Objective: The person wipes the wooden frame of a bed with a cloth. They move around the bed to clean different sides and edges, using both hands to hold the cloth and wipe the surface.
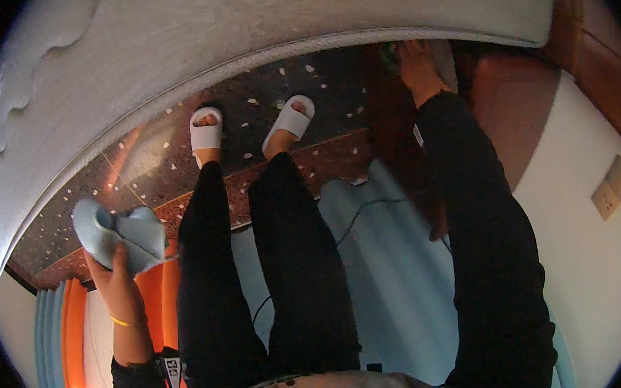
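At the left, my left hand (119, 287) is closed around a folded light blue cloth (142, 234), its thumb pressed against the front. The cloth is held up in the air above the floor. My right hand (420, 71) reaches far forward to a dark brown wooden surface (397, 122) beside the bed. Its fingers look stretched out, with the tips close to the bed's edge and partly in shadow. A small green thing (389, 55) shows beside those fingers, and a greyish thing (444, 63) lies at the hand's other side; I cannot make out either kind.
A bed with a pale quilted cover (256, 12) spans the far side. White slippers (207, 133) are on my feet on dark speckled tiles (243, 111). Blue curtain (392, 261) hangs behind my legs, with a dark cord (364, 205). A wall socket (613, 187) is at right.
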Motion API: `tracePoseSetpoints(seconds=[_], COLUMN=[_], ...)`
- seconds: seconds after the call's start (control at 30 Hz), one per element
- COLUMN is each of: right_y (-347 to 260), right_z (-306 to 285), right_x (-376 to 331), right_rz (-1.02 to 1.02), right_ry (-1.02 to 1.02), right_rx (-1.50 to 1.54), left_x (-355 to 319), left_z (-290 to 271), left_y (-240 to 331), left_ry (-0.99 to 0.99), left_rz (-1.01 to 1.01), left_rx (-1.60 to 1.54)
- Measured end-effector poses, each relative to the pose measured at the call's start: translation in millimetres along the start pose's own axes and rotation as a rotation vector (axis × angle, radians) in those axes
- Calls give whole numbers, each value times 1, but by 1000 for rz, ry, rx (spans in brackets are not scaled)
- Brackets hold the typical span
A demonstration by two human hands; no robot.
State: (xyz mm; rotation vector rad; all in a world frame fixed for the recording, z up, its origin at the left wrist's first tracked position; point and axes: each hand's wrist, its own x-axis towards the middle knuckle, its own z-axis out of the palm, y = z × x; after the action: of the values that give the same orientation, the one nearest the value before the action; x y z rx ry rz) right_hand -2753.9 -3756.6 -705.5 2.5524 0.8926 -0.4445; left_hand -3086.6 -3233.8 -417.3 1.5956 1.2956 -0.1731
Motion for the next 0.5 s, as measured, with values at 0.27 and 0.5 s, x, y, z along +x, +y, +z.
tracePoseSetpoints(seconds=[0.27, 0.5], right_y=[-32, -43], right_z=[41, 96], right_x=[20, -52], right_rz=[188, 338], right_ry=[-342, -352], right_rx=[8, 409], left_x=[-17, -4], left_z=[57, 77], left_y=[2, 22], left_ry=[-283, -504], left_rz=[-840, -911], left_rx=[-635, -552])
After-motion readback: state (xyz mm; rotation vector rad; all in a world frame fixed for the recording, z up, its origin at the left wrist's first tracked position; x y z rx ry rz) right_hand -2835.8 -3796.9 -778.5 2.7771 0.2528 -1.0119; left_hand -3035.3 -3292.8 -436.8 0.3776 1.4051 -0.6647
